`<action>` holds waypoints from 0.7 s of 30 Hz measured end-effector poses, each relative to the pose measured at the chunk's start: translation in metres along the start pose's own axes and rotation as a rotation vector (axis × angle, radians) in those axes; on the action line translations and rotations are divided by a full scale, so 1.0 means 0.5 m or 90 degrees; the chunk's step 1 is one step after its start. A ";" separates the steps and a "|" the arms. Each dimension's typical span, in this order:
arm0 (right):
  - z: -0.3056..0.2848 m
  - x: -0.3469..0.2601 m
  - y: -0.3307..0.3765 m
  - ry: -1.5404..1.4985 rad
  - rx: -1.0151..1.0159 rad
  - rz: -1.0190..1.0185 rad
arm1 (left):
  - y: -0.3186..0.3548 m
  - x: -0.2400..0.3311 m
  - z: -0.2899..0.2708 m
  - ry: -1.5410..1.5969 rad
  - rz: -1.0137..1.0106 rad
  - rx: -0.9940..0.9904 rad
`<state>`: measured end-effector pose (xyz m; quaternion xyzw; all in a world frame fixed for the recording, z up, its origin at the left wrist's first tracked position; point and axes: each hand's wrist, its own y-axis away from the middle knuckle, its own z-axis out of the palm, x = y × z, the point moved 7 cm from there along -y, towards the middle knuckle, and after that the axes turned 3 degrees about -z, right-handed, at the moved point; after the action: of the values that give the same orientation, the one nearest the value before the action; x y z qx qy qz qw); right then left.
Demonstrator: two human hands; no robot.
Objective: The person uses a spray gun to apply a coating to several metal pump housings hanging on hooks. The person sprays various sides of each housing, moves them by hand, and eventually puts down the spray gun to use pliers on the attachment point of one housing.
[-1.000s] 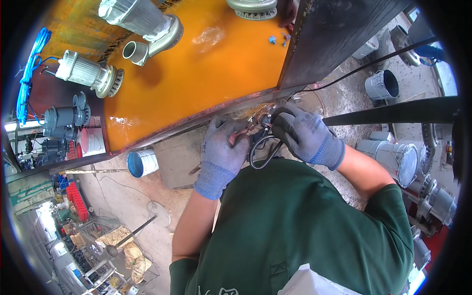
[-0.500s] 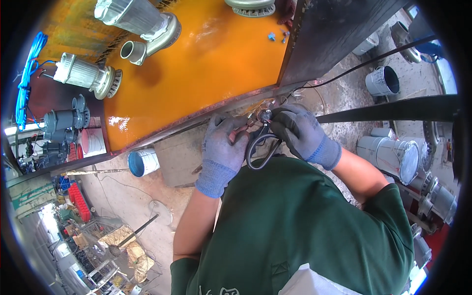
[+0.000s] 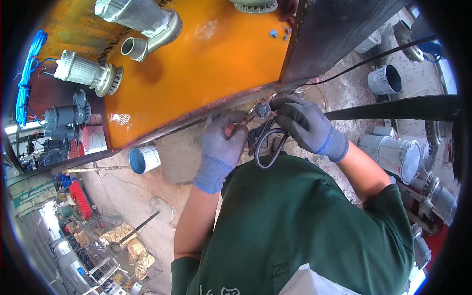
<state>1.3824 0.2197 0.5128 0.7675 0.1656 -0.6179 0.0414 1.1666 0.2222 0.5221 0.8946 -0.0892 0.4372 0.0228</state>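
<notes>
The left hand was curled, its hold unclear. Between the hands, a round fitting faced upward, a black cable loop slanting lengthwise near-left to far-right. The right hand was half-curled, grip likewise unclear.

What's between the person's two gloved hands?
In the head view, a small round part and a dark cable loop show between left hand and right hand.

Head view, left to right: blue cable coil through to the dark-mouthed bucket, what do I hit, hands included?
Blue cable coil → blue-lined bucket → left hand → round metal part → right hand → dark-mouthed bucket
</notes>
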 end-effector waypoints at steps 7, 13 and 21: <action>-0.001 -0.039 -0.012 0.219 -0.111 -0.142 | 0.005 0.016 0.001 -0.022 -0.017 -0.001; 0.008 -0.040 -0.013 0.293 -0.157 -0.122 | 0.013 0.019 0.006 -0.050 -0.025 0.001; 0.015 -0.055 -0.006 0.279 -0.076 -0.123 | 0.020 0.035 0.000 -0.069 -0.010 0.052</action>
<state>1.3694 0.2149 0.5380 0.8598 0.2796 -0.4271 -0.0095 1.1752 0.2102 0.5356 0.9180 -0.0652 0.3909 -0.0149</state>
